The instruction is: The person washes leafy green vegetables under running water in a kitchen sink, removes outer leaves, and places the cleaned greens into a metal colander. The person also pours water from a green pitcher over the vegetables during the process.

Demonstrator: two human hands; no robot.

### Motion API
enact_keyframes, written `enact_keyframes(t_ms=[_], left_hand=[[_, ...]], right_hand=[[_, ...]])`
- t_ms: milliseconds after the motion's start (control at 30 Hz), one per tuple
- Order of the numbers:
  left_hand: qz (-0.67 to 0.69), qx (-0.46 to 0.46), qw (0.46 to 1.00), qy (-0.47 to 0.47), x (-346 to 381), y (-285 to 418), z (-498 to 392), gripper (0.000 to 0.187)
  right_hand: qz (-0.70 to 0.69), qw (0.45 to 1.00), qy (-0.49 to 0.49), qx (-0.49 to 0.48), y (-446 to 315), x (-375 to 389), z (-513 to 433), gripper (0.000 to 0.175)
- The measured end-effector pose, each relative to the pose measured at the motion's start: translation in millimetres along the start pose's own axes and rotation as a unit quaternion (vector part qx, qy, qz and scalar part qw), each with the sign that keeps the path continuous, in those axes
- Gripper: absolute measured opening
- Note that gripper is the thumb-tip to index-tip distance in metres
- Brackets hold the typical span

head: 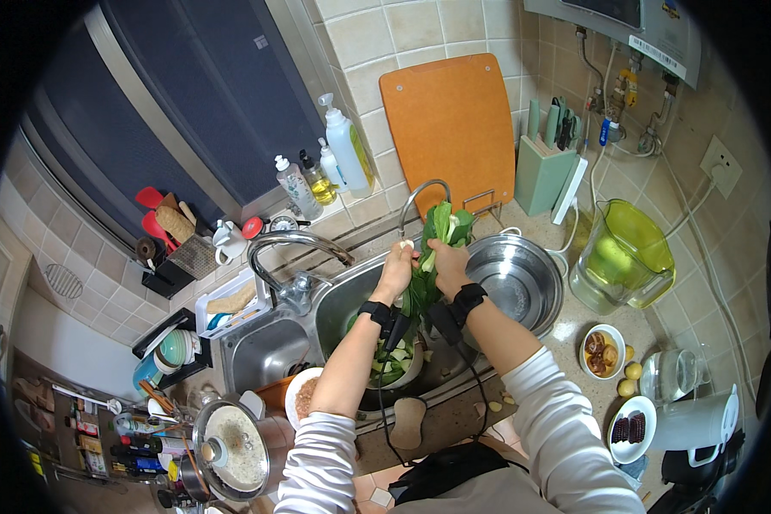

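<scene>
Over the sink [334,321], my right hand [451,265] grips a bunch of leafy green vegetable [448,225], like bok choy, its pale stalks among dark leaves. My left hand [395,273] is closed beside it, with a small whitish piece [407,245], perhaps a stalk end, at its fingertips. Green leaves hang down between the two wrists. Just behind the hands rises a thin curved tap [424,186]. Below my forearms, a bowl [414,372] of cut greens [395,363] sits in the basin, partly hidden. To the right stands a two-handled steel pot [517,283].
A larger chrome faucet [295,239] arches at the left. An orange cutting board [450,128] and a knife block [543,173] stand behind. On the right are a green-topped pitcher [623,257] and a mushroom bowl [582,360]. A lidded pot [231,450] sits lower left.
</scene>
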State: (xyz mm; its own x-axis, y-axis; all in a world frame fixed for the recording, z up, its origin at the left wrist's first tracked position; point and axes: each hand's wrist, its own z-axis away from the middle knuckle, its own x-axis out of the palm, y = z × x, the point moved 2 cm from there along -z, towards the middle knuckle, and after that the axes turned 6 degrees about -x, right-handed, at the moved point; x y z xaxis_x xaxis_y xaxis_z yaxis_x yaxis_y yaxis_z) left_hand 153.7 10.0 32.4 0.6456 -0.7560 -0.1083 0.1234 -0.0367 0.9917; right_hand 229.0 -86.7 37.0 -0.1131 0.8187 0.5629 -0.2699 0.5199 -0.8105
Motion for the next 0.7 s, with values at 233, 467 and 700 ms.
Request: enact_keyframes(t_ms=[233, 467, 700], left_hand=[[-0.063, -0.001, 0.998, 0.009, -6.3, -0.3, -0.9, 0.038], [-0.088, -0.049, 0.993, 0.062, -12.4, 10.7, 6.9, 0.053], [0.017, -0.068, 0.997, 0.036, -17.3, 3.3, -0.7, 0.059]], right_hand=[[0.023, 1.0, -0.014, 0.002, -5.9, 4.2, 9.5, 0.028], [0.018, 1.0, -0.01, -0.008, -12.5, 6.1, 16.8, 0.027], [0.042, 0.999, 0.006, 0.003, -13.1, 5.3, 14.9, 0.032]])
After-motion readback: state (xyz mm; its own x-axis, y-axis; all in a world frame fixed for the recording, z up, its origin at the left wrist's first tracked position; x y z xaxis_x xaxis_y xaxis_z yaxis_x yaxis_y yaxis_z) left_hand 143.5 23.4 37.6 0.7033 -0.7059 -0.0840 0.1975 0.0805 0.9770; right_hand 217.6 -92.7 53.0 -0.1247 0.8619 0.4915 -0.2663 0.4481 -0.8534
